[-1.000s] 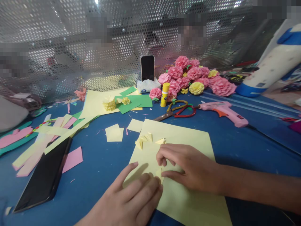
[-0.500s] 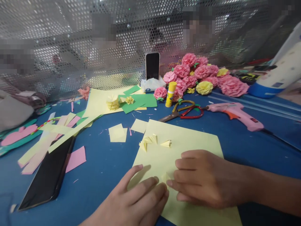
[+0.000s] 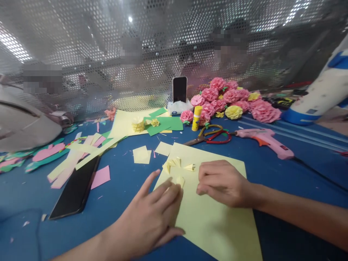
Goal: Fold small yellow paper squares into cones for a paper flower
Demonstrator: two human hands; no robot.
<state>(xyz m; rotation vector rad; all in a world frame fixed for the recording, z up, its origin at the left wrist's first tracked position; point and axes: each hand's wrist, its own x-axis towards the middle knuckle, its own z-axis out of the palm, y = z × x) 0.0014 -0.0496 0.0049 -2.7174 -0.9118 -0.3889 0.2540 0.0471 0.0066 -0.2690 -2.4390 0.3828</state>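
Note:
A sheet of pale yellow paper lies before me, with several small folded yellow paper pieces grouped near its upper left. Another folded piece stands alone as a pointed paper fold. My left hand reaches in from the lower left with its fingers and thumb apart. Its fingertips touch or nearly touch one more folded yellow piece, partly hidden by them. Over the sheet's right side, my right hand has its fingers curled and pressed together. What it may pinch is hidden.
Scissors, a glue stick and a pink glue gun lie or stand beyond the sheet. Pink paper flowers pile up behind. At left are paper strips over a black phone. Perforated metal backs the table.
My hands have drawn apart; the right has come away from the folded piece. That piece now sits closer to the other folds, beside my left fingertips. The view has tilted upward.

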